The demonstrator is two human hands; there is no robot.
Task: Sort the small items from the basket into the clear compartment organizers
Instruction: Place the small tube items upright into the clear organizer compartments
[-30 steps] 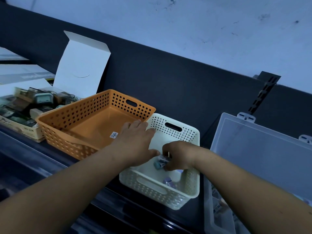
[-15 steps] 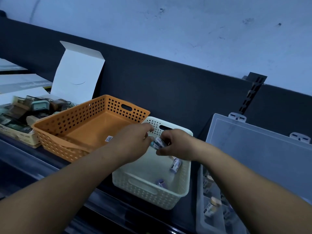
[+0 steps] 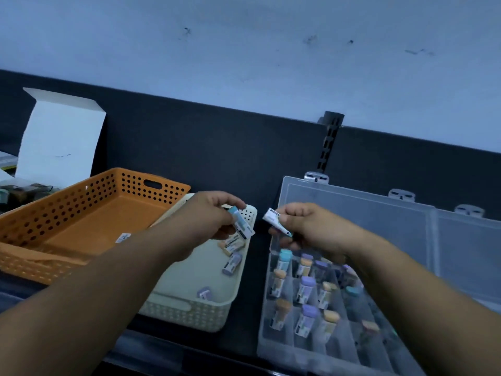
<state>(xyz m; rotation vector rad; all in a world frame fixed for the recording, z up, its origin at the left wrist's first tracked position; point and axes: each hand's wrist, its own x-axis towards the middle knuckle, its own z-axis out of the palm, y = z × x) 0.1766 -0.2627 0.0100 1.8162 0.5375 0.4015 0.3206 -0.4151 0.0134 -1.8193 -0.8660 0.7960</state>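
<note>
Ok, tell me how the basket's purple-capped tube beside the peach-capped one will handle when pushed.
The purple-capped tube looks round and lies on its side, so it will probably roll. Likely light: the left hand merely pinches a similar teal-capped tube.

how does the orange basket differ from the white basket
Colour: the orange basket is orange, the white basket cream. Contents: the orange basket shows only a small label, the white basket several small tubes. Size: the orange basket looks larger than the white basket. Both are perforated plastic with handle slots.
</note>
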